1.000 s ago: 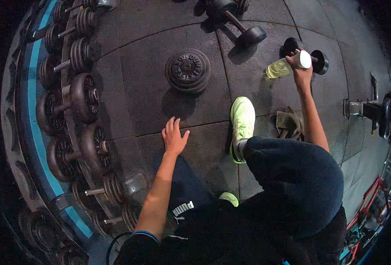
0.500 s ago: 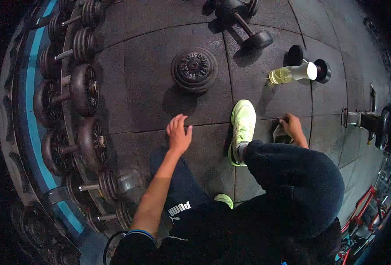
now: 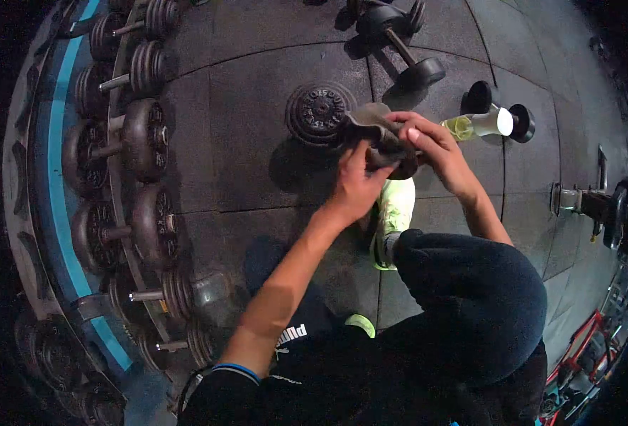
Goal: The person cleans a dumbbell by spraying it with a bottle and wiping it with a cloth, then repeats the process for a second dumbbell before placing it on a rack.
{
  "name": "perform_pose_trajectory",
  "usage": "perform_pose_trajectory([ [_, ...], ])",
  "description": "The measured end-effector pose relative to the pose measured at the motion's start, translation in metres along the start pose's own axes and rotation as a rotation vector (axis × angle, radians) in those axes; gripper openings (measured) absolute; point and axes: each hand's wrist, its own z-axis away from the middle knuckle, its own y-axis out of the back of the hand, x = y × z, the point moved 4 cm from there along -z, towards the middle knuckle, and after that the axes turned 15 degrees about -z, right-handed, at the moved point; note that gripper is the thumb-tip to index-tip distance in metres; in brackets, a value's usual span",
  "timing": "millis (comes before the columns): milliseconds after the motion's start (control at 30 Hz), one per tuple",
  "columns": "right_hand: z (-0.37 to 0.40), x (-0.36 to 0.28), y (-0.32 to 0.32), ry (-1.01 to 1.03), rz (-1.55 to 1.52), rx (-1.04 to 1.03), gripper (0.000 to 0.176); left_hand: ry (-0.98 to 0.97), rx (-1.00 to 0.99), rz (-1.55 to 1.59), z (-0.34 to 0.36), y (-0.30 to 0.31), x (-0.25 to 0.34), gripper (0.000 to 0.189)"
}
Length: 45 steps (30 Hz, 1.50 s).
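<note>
A grey-brown cloth (image 3: 372,117) is bunched up between my two hands in front of me. My left hand (image 3: 356,186) grips its lower left side, fingers curled into the folds. On the other side, my right hand (image 3: 438,150) pinches the cloth with thumb and fingers. Just behind the cloth, a dumbbell with round plates (image 3: 317,117) stands on end on the floor; the cloth overlaps its right edge in view. Under my hands is my yellow-green shoe (image 3: 398,213), partly covered by them.
A rack of dumbbells (image 3: 147,138) runs along the left. A bottle with yellowish liquid (image 3: 474,126) lies or leans by a small dumbbell (image 3: 522,123) at right. A larger dumbbell (image 3: 424,71) rests further back. Bench equipment (image 3: 591,202) stands far right.
My right hand has brought the cloth up and left from the floor beside my shoe. My left hand, open before, has moved right and forward and taken hold of it too.
</note>
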Motion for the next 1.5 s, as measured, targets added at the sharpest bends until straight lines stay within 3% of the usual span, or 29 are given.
perform_pose_trajectory([
  [67,-0.007,0.017,0.009,-0.042,-0.138,0.002,0.027,-0.123,-0.016,-0.155,0.000,0.025,0.011,0.036],
  [100,-0.009,0.010,0.000,-0.031,-0.083,0.051,0.030,-0.205,0.082,-0.134,0.002,0.035,0.023,0.029],
  [200,-0.009,0.004,-0.009,-0.029,0.172,-0.167,0.036,-0.378,0.077,-0.319,0.006,0.056,0.034,0.033],
  [233,-0.009,0.001,-0.013,-0.001,0.269,-0.221,0.039,-0.371,0.032,-0.242,0.009,0.058,0.030,0.031],
  [367,-0.018,0.006,-0.008,-0.096,0.328,-0.156,0.024,-0.310,0.035,-0.256,0.020,0.078,0.023,0.030],
  [467,-0.022,-0.005,0.009,0.118,0.344,0.131,0.020,-0.182,0.081,-0.383,0.023,0.107,0.017,0.028],
  [567,-0.038,-0.017,-0.003,0.325,0.388,0.230,0.020,-0.078,0.256,-0.364,0.011,0.134,0.017,0.019],
  [600,-0.046,-0.018,-0.012,0.415,0.366,0.279,0.020,0.138,0.212,-0.355,0.003,0.143,0.022,0.018],
  [633,-0.058,-0.021,-0.025,0.473,0.380,0.304,0.026,0.161,0.253,-0.435,-0.007,0.149,0.010,0.024],
  [667,-0.073,-0.020,-0.040,0.572,0.396,0.292,0.045,0.182,0.296,-0.516,-0.018,0.153,-0.006,0.029],
  [733,-0.092,0.013,-0.058,0.717,0.782,0.119,0.072,0.169,0.361,-0.567,-0.031,0.151,-0.037,0.041],
  [800,-0.095,0.070,-0.071,0.478,1.179,-0.001,0.092,0.180,0.337,-0.554,-0.047,0.144,-0.061,0.049],
  [833,-0.093,0.078,-0.074,0.466,1.243,-0.012,0.087,0.200,0.281,-0.515,-0.055,0.139,-0.070,0.052],
  [900,-0.091,0.090,-0.078,0.518,1.258,-0.014,0.085,0.218,0.151,-0.400,-0.067,0.127,-0.084,0.060],
  [1067,-0.078,0.109,-0.070,0.726,1.375,-0.235,0.065,0.230,0.159,-0.403,-0.085,0.102,-0.102,0.059],
  [1100,-0.075,0.105,-0.068,0.767,1.244,-0.231,0.064,0.247,0.169,-0.378,-0.085,0.101,-0.104,0.059],
  [1200,-0.076,0.098,-0.055,0.757,1.239,-0.288,0.063,0.243,0.158,-0.400,-0.084,0.095,-0.105,0.061],
  [1233,-0.081,0.094,-0.051,0.756,1.352,-0.270,0.068,0.233,0.150,-0.422,-0.083,0.094,-0.104,0.061],
  [1333,-0.089,0.074,-0.059,0.567,1.274,-0.117,0.084,0.118,0.214,-0.430,-0.071,0.096,-0.085,0.065],
  [1367,-0.090,0.070,-0.061,0.549,1.300,-0.088,0.100,0.058,0.188,-0.474,-0.073,0.096,-0.093,0.071],
  [1500,-0.093,0.071,-0.061,0.503,1.233,0.026,0.096,0.053,0.085,-0.510,-0.072,0.097,-0.076,0.079],
])
